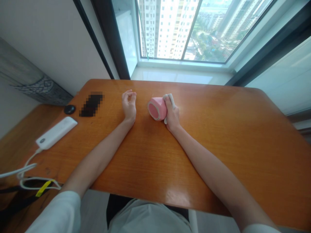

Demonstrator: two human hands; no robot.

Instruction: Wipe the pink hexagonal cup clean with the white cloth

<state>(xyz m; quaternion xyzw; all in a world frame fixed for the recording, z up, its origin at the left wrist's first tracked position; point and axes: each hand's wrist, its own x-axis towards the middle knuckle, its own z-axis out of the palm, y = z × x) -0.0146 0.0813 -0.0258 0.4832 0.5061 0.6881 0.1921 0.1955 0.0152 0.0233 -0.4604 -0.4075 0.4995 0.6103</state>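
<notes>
A pink mug (157, 109) is tipped on its side above the middle of the table, its round pale-rimmed end facing left and toward me. My right hand (172, 116) is closed around the other end. A white-grey cloth (172, 101) shows between the fingers and along the mug's side, pressed against it. How far the cloth reaches into or around the mug is hidden by the hand. My left hand (129, 105) rests at the wrist on the table, left of the mug and apart from it. Its fingers curl loosely upward with nothing in them.
On the brown wooden table (150, 161), a dark pixelated object (91, 104), a round black object (69, 109) and a white power strip (56, 132) lie at the left. A white cable (26, 168) loops over the near left corner beside a yellow tag (44, 188). A window (182, 32) lies beyond.
</notes>
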